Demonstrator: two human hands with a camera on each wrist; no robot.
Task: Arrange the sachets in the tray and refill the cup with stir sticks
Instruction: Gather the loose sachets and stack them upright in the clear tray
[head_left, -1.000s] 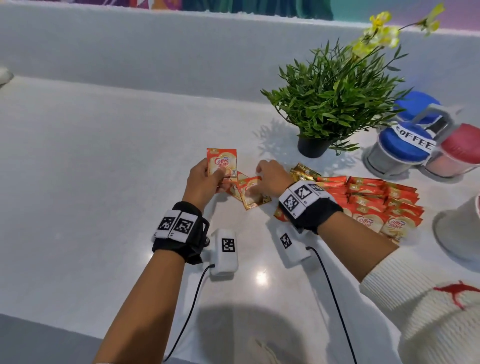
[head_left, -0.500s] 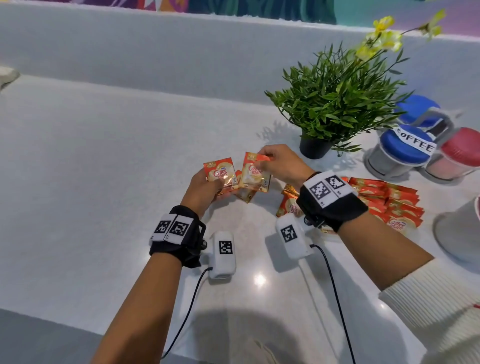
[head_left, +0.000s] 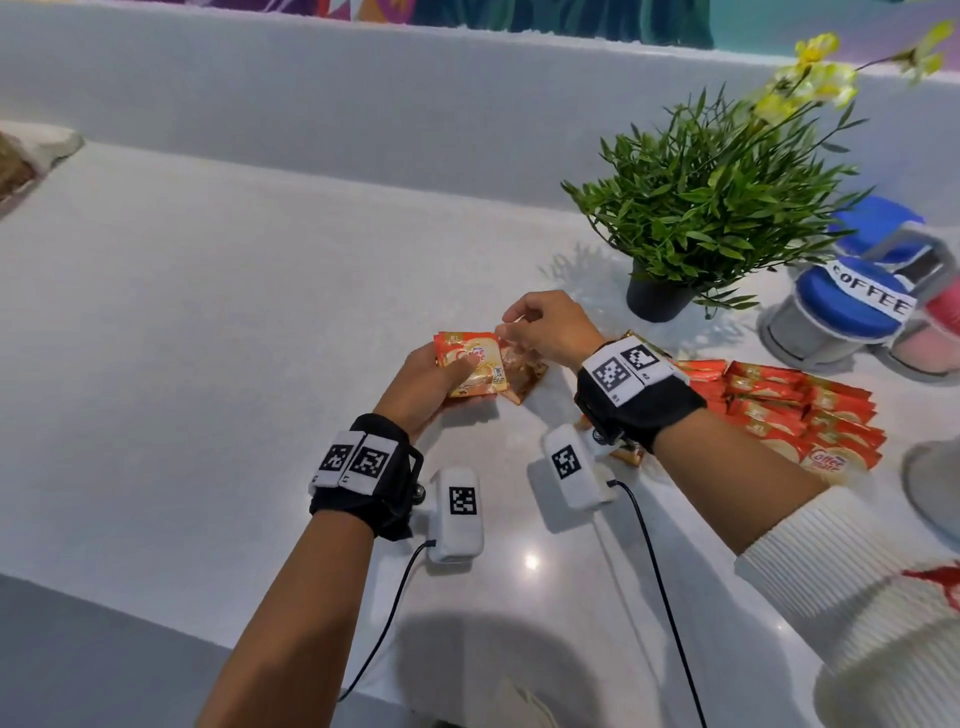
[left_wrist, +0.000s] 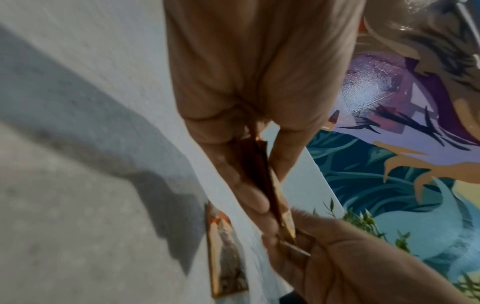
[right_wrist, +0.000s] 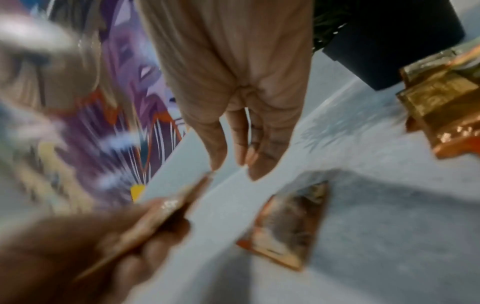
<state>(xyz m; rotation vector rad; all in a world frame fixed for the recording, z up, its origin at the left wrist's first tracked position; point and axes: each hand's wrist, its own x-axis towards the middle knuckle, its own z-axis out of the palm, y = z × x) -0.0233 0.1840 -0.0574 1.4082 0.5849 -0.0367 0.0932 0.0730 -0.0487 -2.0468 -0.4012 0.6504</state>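
Observation:
My left hand (head_left: 447, 374) grips a small stack of red and gold Coffee-mate sachets (head_left: 470, 364) just above the white counter (head_left: 218, 312). My right hand (head_left: 511, 330) pinches the stack's top right corner, its fingers curled there. In the left wrist view the stack (left_wrist: 262, 164) is seen edge-on between thumb and fingers, with the right hand (left_wrist: 337, 257) at its far end. One loose sachet (head_left: 527, 382) lies flat on the counter below both hands, also seen as the loose sachet (right_wrist: 285, 226). A row of laid-out sachets (head_left: 795, 410) sits to the right.
A potted green plant (head_left: 711, 208) stands behind the hands. Right of it stand a blue-lidded jar labelled COFFEE (head_left: 841, 312) and a red-lidded jar (head_left: 945, 332). A white vessel (head_left: 935, 478) shows at the right edge. Gold sachets (right_wrist: 441, 102) lie near the pot.
My right hand lifted a sachet off the counter and brought it onto the sachet in my left hand. The left hand tilted its sachet flatter.

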